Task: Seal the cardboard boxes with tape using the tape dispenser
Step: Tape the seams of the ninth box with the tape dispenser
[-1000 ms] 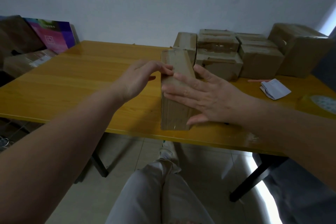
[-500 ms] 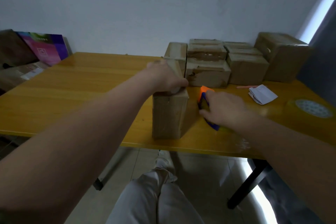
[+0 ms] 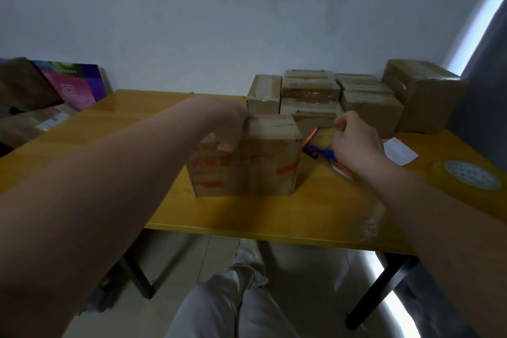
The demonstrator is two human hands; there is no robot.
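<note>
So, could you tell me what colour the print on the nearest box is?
The print on the box is orange-red, seen in the head view.

Left forearm [image 3: 104,189] and right forearm [image 3: 444,217] bare. Trousers [image 3: 233,307] pale grey, loose cloth, rumpled and creased about the knees.

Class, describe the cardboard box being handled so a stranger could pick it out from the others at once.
Start at the yellow wooden table. Brown cardboard boxes are stacked along its far edge; one cardboard box stands alone in front of them, nearer the person. It alone shows red printing on its front face, and the left hand grips its top edge.
</note>
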